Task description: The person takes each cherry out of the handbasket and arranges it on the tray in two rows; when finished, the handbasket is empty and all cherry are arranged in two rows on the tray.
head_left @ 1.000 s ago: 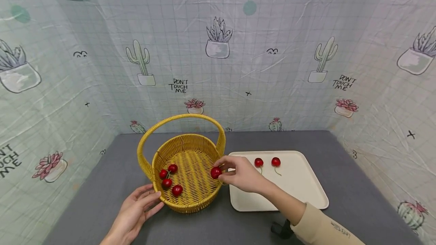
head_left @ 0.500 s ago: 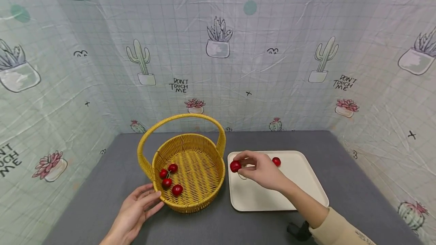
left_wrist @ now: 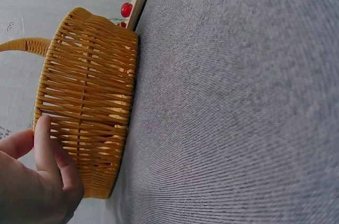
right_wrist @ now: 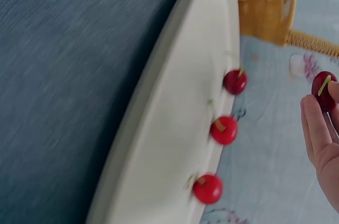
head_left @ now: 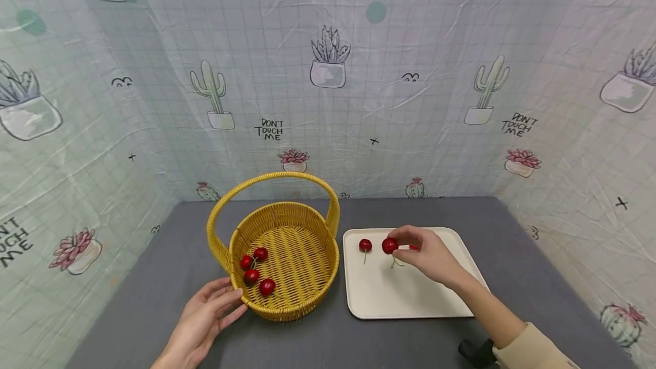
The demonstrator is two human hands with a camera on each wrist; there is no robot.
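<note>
My right hand (head_left: 429, 253) pinches a red cherry (head_left: 390, 245) over the cream tray (head_left: 405, 295); in the right wrist view the cherry (right_wrist: 324, 90) sits between thumb and fingers with its stem showing. Three cherries lie along the tray's far part, one (head_left: 365, 245) plain to see, the others largely hidden by the hand and held cherry in the head view. At the left, the yellow woven basket (head_left: 294, 307) contains several cherries (head_left: 251, 276) on its left side. My left hand (head_left: 202, 318) holds the basket's near-left rim, fingers against the outer wall in the left wrist view.
The basket's tall handle (head_left: 274, 175) arches over it. Grey cloth covers the table (head_left: 287, 346), and a cactus-print curtain (head_left: 359, 101) encloses the back and sides. A black object (head_left: 476, 352) shows beside the right sleeve.
The right hand has moved right from the basket to over the tray, still with a cherry in its fingers. A cherry now shows at the tray's left. The left hand and basket stay put.
</note>
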